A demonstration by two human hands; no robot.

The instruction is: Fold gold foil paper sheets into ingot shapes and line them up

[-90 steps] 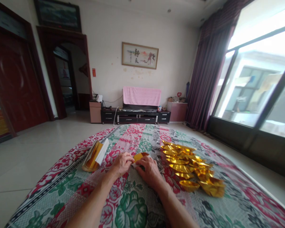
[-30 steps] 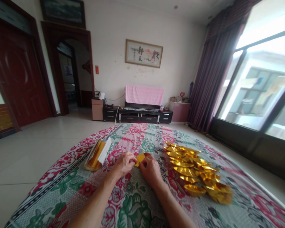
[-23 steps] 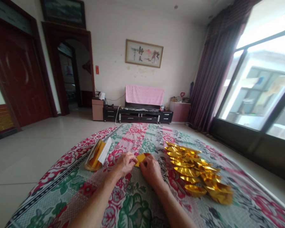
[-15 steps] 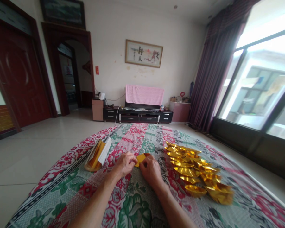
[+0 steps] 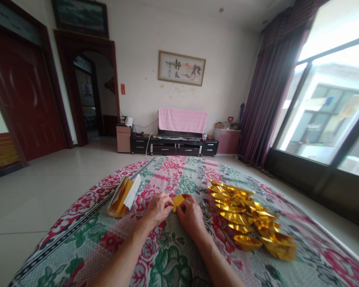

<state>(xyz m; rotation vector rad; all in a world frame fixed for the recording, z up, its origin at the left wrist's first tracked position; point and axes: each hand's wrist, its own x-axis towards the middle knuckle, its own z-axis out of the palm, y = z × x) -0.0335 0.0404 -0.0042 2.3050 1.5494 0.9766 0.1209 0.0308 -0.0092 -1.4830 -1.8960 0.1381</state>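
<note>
A small piece of gold foil paper (image 5: 178, 200), partly folded, lies between my two hands at the middle of the table. My left hand (image 5: 160, 207) pinches its left edge with closed fingers. On the other side my right hand (image 5: 190, 213) has its thumb and fingers closed on the right part of the paper, hiding some of it. Right of my hands several folded gold paper ingots (image 5: 236, 217) lie in overlapping rows. To the left rests a curled stack of gold and white paper sheets (image 5: 124, 197).
A flowered cloth (image 5: 170, 263) covers the round table. Beyond it a low black cabinet (image 5: 176, 149) stands against the wall, with a pink cloth (image 5: 182, 119) draped over something on top. A purple curtain (image 5: 257, 103) and large window are at the right.
Both hands stay at nearly the same spot on the gold paper, with only a slight shift of the left fingers. The ingots and the paper stack have not visibly moved on the table.
</note>
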